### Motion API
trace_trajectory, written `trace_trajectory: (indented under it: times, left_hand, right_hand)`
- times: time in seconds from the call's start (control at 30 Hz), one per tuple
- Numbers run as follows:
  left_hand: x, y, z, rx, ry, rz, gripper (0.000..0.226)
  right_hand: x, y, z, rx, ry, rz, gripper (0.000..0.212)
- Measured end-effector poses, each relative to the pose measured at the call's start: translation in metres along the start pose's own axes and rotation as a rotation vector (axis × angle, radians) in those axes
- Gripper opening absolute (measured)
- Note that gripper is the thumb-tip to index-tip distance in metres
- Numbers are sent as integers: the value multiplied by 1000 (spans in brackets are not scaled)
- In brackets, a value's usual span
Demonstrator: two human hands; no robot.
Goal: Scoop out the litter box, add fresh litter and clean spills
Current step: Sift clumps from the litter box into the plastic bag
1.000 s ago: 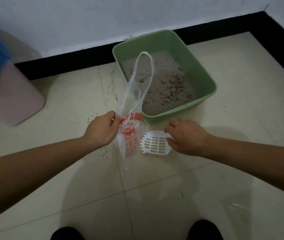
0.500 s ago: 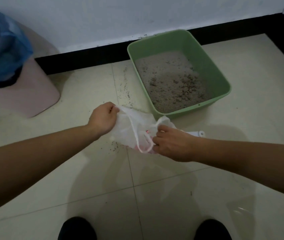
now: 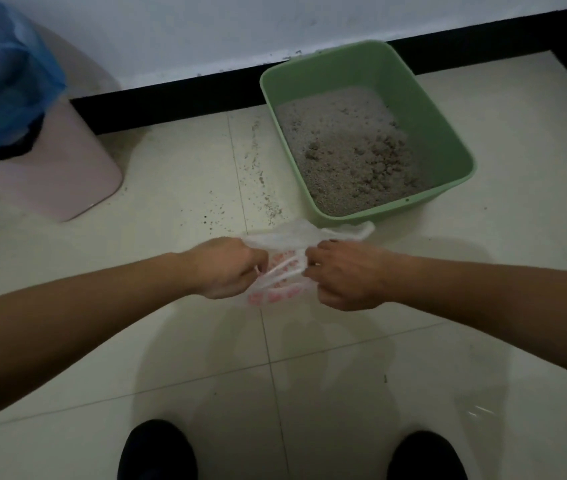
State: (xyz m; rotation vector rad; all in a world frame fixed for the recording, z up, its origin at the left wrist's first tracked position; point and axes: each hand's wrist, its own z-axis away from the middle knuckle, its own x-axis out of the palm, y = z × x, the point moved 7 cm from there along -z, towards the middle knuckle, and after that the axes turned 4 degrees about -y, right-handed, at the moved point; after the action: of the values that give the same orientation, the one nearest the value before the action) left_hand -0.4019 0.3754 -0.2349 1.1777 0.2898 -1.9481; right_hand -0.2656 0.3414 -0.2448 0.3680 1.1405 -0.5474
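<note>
Your left hand [image 3: 221,268]: fingers curled round one edge of the plastic bag [image 3: 289,237].
Your right hand [image 3: 344,275]: fingers pinch the opposite edge; the bag is stretched between both hands.
Bag handling: thin, light and limp, and likely to tear; grip at the rim or handle loops.
Spilled litter [image 3: 264,192]: scattered on the floor beyond the bag.
Litter box [image 3: 455,133]: green, just beyond the bag, clumps uncleared.
Bin [image 3: 67,174]: far left, blue liner.
</note>
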Motion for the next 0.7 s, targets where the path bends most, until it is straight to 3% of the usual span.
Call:
trace_trajectory:
  times: [0.13,0.23,0.3,0.43,0.53,0.7]
  left_hand:
    - [0,-11,0,-131,155,116,30]
    - [9,-13,-6,-192,110,-29,29]
    - [18,-15,-8,-153,49,-173,56]
    - [37,-18,-4,148,88,-394,97]
    - [53,-35,-3,125,-36,-367,108]
    - [73,-46,-18,78,-262,-322,93]
  right_hand:
    - [-11,13,-7,102,70,-245,45]
    - [-15,25,-19,175,50,-228,51]
    - [-13,32,-23,212,24,-207,58]
    - [-1,41,-24,215,-59,-63,110]
    - [11,39,-28,167,-127,-178,127]
    - [26,37,-46,136,-248,-162,132]
